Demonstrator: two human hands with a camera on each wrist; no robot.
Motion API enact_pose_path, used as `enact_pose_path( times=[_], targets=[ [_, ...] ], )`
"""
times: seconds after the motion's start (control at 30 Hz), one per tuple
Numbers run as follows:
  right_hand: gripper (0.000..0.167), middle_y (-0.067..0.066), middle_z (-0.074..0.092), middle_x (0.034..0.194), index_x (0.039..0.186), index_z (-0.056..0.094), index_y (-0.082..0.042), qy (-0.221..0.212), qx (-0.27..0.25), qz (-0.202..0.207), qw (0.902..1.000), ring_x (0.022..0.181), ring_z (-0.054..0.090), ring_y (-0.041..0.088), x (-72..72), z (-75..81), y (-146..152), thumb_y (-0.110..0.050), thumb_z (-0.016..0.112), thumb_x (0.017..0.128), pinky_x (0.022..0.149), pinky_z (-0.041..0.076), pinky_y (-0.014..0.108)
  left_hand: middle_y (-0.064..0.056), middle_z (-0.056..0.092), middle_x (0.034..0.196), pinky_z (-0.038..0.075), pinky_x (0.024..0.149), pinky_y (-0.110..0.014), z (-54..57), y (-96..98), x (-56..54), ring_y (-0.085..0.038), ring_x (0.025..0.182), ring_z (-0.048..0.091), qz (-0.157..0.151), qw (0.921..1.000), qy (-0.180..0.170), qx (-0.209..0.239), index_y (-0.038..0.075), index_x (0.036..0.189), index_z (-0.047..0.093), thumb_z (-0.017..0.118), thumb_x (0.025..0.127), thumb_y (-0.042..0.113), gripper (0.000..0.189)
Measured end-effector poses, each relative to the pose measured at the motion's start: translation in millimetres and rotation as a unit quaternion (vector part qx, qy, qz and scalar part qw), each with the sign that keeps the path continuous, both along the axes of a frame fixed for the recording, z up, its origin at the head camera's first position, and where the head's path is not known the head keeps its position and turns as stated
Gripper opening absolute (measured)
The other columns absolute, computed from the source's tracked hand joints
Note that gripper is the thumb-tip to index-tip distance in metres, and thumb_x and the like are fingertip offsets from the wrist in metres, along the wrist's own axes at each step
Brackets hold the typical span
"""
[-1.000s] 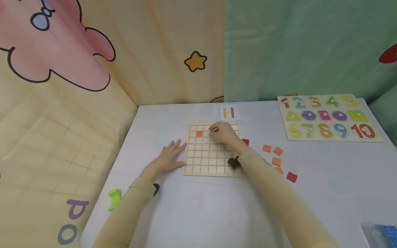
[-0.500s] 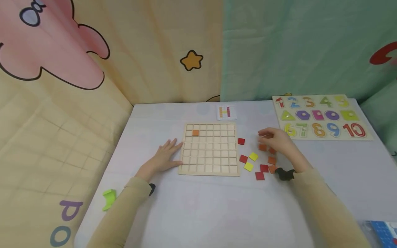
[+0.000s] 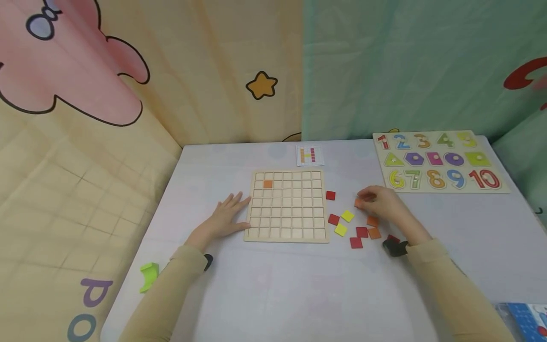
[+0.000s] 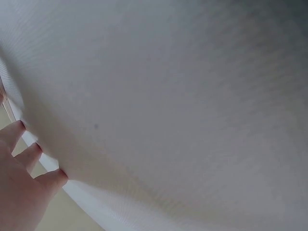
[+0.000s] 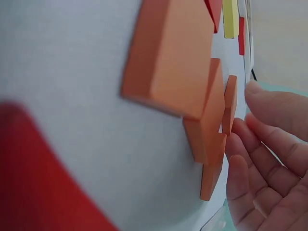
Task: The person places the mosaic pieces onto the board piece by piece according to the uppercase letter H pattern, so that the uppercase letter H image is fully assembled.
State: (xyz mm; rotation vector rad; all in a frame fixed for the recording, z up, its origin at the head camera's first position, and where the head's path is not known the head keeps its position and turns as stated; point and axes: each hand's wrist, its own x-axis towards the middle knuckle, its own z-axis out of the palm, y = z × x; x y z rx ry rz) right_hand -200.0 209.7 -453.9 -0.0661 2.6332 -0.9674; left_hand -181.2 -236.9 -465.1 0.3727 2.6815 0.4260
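Note:
A wooden grid board lies on the table, with one orange tile set in its upper left part. My left hand rests spread beside the board, thumb and fingertips at its left edge. In the left wrist view, the left hand's fingers touch the white cloth. To the right, my right hand has its thumb and fingers curled at an orange square tile. The right wrist view has orange tiles flat beside the right hand; another orange tile is hidden under this hand from above.
Red tiles and yellow tiles lie between board and right hand. A pattern card sits behind the board. A number puzzle stands back right. A green piece lies left; a blue package is front right.
My right hand has gone from over the board to the loose tiles on the right, then lowered to an orange one. The left hand stays at the board's edge.

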Motion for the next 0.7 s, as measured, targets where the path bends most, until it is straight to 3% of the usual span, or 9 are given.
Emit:
enact_pose_path(
  times=[0.33, 0.57, 0.7],
  targets=[
    [0.037, 0.02, 0.061, 0.12, 0.124, 0.063, 0.001, 0.01, 0.03, 0.018, 0.9994, 0.103, 0.057, 0.032, -1.2, -2.4, -7.1, -0.016, 0.07, 0.092, 0.094, 0.055, 0.048, -0.014, 0.006, 0.167, 0.004, 0.12, -0.065, -0.6, -2.8, 2.5, -0.04, 0.153, -0.001, 0.0, 1.0, 0.0, 0.001, 0.021, 0.159, 0.02, 0.067, 0.089, 0.05, 0.088],
    [0.033, 0.019, 0.061, 0.111, 0.118, 0.064, -0.001, 0.002, 0.045, 0.019, 0.9988, 0.095, 0.055, 0.03, -3.8, -0.2, -10.5, -0.015, 0.073, 0.089, 0.084, 0.057, 0.04, -0.012, 0.005, 0.167, 0.003, 0.12, -0.064, 0.9, -1.4, 1.9, -0.039, 0.153, -0.001, -0.001, 1.0, -0.002, 0.002, 0.022, 0.159, 0.02, 0.067, 0.09, 0.049, 0.088],
    [0.031, 0.017, 0.062, 0.111, 0.117, 0.064, -0.004, -0.001, 0.027, 0.006, 0.9996, 0.096, 0.056, 0.03, -4.8, -1.3, -10.5, -0.017, 0.072, 0.09, 0.082, 0.058, 0.037, -0.012, 0.005, 0.167, 0.003, 0.12, -0.064, -0.1, -1.1, 1.0, -0.039, 0.153, -0.001, -0.003, 1.0, -0.001, 0.002, 0.023, 0.159, 0.02, 0.066, 0.09, 0.049, 0.087]
  ],
)
